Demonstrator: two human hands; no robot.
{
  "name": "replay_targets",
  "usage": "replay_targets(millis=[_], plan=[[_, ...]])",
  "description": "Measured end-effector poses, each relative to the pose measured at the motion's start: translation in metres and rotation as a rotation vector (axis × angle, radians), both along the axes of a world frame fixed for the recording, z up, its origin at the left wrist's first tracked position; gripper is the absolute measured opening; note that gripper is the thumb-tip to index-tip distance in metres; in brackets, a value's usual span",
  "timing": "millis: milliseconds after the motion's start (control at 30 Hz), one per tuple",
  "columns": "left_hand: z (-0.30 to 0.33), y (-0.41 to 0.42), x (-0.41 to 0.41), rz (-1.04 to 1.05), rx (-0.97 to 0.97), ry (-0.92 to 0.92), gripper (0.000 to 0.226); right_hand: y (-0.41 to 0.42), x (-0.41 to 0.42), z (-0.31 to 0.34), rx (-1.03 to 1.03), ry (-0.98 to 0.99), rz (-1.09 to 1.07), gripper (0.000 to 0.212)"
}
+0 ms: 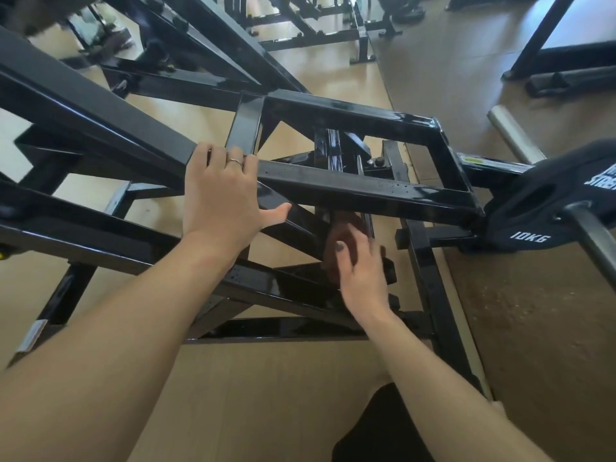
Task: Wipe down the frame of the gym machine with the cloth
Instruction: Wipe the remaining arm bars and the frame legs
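Observation:
The gym machine's glossy black steel frame (pixel 360 191) fills the middle of the head view, with slanted beams and a rectangular end section. My left hand (pixel 221 195) grips the upper slanted beam, fingers curled over its top and thumb under it. Lower down, my right hand (pixel 361 275) reaches in under that beam and holds a reddish-brown cloth (pixel 340 238) against a lower bar. Most of the cloth is hidden behind my fingers and the beam.
A black 10 kg weight plate (pixel 533 221) hangs on a bar at the right. A silver bar end (pixel 510 135) lies beyond it. More black machines (pixel 300 31) stand at the back. The floor is tan wood on the left and brown rubber mat (pixel 533 328) on the right.

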State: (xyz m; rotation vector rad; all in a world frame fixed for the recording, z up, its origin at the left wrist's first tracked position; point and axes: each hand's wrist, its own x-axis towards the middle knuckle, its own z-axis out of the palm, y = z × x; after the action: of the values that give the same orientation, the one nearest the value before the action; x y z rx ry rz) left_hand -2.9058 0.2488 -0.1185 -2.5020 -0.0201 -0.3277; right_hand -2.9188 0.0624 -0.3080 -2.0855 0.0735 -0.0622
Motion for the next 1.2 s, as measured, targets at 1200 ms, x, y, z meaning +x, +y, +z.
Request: replay_targets(millis=[1200], plan=[[0.007,-0.02,0.008,0.178,-0.232,0.067,0.067,0.043,0.09,0.111,-0.4,-0.387,0.325,0.04]])
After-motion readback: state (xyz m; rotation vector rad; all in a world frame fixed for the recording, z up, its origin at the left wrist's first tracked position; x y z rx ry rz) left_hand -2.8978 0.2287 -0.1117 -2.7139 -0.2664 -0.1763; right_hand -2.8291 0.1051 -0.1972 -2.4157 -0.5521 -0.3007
